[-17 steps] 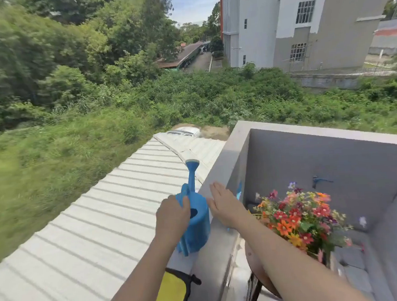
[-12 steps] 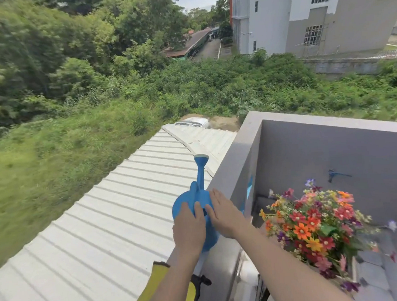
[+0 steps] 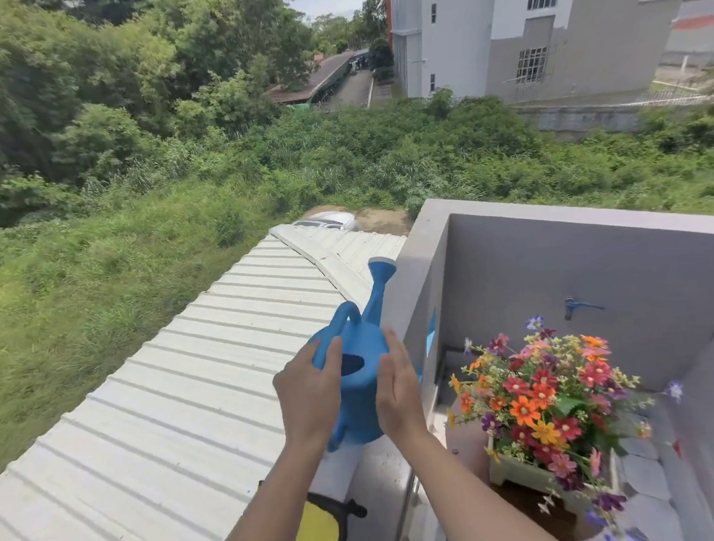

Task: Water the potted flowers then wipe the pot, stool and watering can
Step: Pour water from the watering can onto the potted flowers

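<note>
Both hands cup the blue watering can (image 3: 361, 390) on the grey parapet ledge (image 3: 414, 266), left hand (image 3: 309, 394) curled around its near side, right hand (image 3: 397, 388) flat and open-fingered against its other side, beside the potted flowers (image 3: 541, 392) in a white planter (image 3: 517, 474).

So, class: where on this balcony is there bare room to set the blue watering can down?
The wall top is bare between the watering can and the yellow cloth. Beside the flowers, the white pot crowds the stool.
</note>
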`<state>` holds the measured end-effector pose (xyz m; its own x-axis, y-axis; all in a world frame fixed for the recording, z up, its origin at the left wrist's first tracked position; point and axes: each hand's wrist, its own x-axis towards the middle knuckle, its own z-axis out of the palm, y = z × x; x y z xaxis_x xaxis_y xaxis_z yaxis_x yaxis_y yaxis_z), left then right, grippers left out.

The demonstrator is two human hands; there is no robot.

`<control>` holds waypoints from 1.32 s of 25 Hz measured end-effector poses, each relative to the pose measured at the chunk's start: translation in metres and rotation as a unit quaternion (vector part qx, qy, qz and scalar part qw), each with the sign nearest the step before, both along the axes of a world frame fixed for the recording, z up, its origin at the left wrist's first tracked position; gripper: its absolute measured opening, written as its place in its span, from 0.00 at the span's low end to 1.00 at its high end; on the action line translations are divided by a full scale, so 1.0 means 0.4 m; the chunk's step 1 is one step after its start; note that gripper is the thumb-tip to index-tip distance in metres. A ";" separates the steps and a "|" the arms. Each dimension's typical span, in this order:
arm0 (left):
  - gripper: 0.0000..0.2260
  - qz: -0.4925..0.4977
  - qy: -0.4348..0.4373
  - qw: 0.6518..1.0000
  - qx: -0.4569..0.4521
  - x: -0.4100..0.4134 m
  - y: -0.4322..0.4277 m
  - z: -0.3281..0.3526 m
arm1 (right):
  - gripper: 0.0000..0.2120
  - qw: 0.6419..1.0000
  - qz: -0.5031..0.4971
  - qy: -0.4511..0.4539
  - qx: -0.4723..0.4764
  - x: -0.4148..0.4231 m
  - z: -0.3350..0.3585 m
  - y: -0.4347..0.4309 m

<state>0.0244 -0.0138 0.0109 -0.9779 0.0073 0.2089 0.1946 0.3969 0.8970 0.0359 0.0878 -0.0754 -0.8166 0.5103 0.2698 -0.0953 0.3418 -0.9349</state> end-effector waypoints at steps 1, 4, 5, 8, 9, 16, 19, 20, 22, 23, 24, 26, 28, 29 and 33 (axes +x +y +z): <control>0.10 -0.028 0.004 1.000 -0.009 -0.004 0.002 0.041 | 0.30 0.998 -0.039 0.038 -0.022 0.008 0.024 -0.004; 0.10 -0.097 0.000 0.995 -0.018 -0.015 0.018 0.142 | 0.39 0.985 -0.125 0.112 -0.045 0.032 0.090 -0.010; 0.10 -0.121 -0.002 0.992 -0.025 -0.013 0.027 0.168 | 0.39 0.980 -0.143 0.126 -0.050 0.044 0.111 -0.008; 0.05 -0.189 0.010 0.980 -0.059 -0.001 0.060 0.240 | 0.34 0.968 -0.187 0.161 -0.039 0.092 0.153 0.014; 0.05 -0.206 0.023 0.975 -0.074 0.003 0.075 0.265 | 0.31 0.966 -0.195 0.169 -0.027 0.107 0.163 0.025; 0.08 -0.297 0.167 0.907 -0.248 0.028 0.137 0.377 | 0.30 0.961 -0.218 0.168 -0.022 0.174 0.212 0.035; 0.11 -0.309 0.174 0.895 -0.269 0.015 0.165 0.392 | 0.27 0.960 -0.247 0.133 -0.023 0.175 0.212 0.018; 0.12 -0.317 0.178 0.888 -0.282 0.014 0.176 0.398 | 0.28 0.960 -0.252 0.122 -0.022 0.177 0.211 0.012; 0.14 -0.337 0.188 0.869 -0.310 0.014 0.199 0.415 | 0.29 0.961 -0.252 0.114 -0.012 0.180 0.208 0.003; 0.14 -0.348 0.192 0.859 -0.323 0.016 0.211 0.428 | 0.29 0.962 -0.248 0.111 -0.005 0.182 0.209 0.003; 0.14 -0.357 0.196 0.849 -0.337 0.018 0.221 0.443 | 0.30 0.964 -0.244 0.107 0.003 0.181 0.211 0.003; 0.14 -0.367 0.213 0.829 -0.364 0.023 0.246 0.469 | 0.33 0.967 -0.237 0.097 0.016 0.182 0.218 0.005; 0.13 -0.377 0.235 0.808 -0.386 0.021 0.269 0.486 | 0.36 0.969 -0.228 0.090 0.018 0.176 0.229 0.003; 0.13 -0.381 0.245 0.798 -0.397 0.021 0.281 0.491 | 0.36 0.970 -0.226 0.088 0.013 0.172 0.235 0.001; 0.14 -0.384 0.293 0.761 -0.432 0.028 0.328 0.497 | 0.30 0.975 -0.212 0.069 -0.009 0.161 0.253 0.008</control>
<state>0.0357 0.1173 0.2097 -0.3555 0.9129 0.2007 0.9339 0.3559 0.0353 0.1002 0.0911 0.0256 -0.4883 0.7991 0.3507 -0.0754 0.3618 -0.9292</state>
